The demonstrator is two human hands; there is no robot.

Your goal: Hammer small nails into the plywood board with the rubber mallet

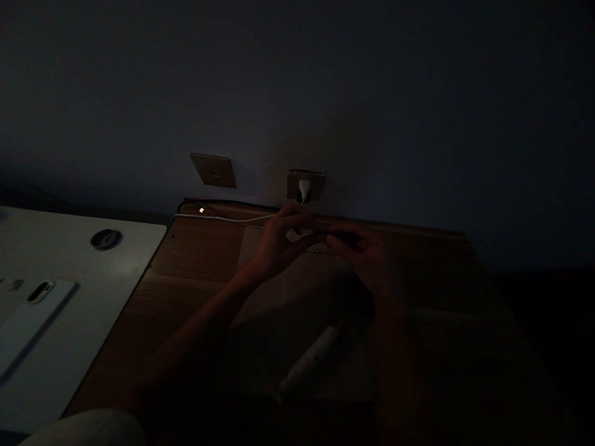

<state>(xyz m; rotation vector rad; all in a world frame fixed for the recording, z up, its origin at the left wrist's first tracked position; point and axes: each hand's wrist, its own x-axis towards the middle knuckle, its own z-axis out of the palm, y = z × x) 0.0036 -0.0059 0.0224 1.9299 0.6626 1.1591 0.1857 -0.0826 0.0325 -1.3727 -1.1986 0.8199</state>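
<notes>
In dim light, my left hand and my right hand meet fingertip to fingertip above the far part of a pale sheet. Both are closed, thumbs against fingers. Whatever lies between the fingertips is too dark and small to name. A thin line shows just below them, over the sheet. Close behind my left hand runs a white cable. Nearer to me on the sheet, a white stick-like object lies at a slant, its kind unclear.
A white plug sits in the wall socket; a second wall plate is to its left. The wooden table meets a white surface bearing a phone and a dark ring. A lit connector lies near the wall.
</notes>
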